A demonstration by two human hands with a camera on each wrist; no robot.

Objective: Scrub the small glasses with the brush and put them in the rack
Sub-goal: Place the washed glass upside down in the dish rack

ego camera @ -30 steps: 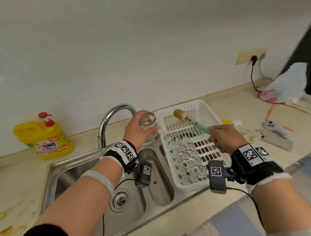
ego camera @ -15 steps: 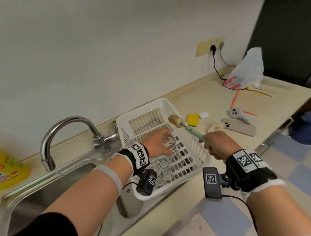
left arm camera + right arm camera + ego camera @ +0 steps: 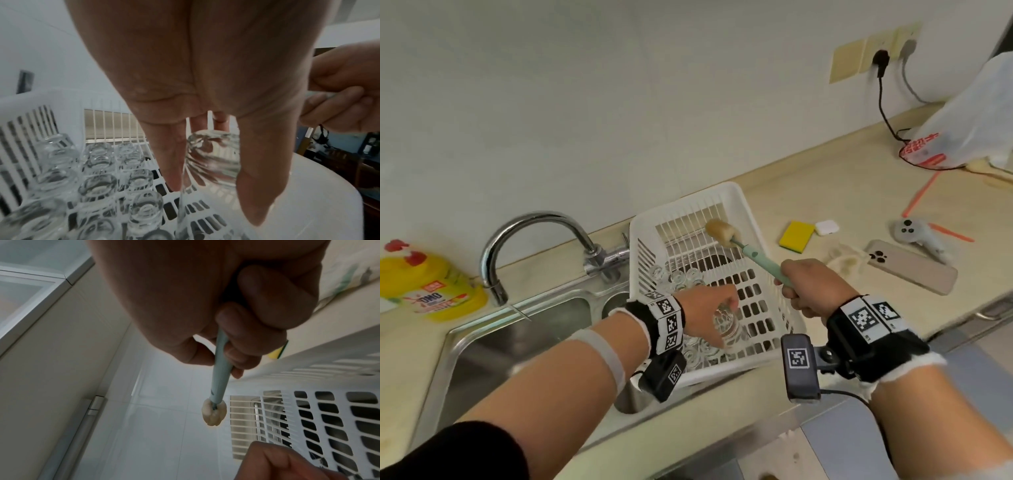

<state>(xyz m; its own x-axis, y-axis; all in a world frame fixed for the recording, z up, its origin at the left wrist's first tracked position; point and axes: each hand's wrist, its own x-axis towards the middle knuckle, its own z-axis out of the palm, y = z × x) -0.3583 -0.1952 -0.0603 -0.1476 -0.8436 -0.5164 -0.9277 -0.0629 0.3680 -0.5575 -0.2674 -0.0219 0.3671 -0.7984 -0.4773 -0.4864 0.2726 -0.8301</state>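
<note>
Done: many glasses (image 3: 98, 186) sit in rack (image 3: 756, 236) | Now: your left hand (image 3: 709, 308) grasps one glass (image 3: 213, 155) above it | your right hand (image 3: 811, 287) grips brush (image 3: 726, 233) | Left: set it down.

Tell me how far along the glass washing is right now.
Done: rows of small clear glasses stand upside down in the white plastic rack. In hand: the left hand lowers one more clear glass into the rack; the right hand grips the green-handled sponge brush. Left: releasing this glass. No unwashed glasses are visible.
</note>
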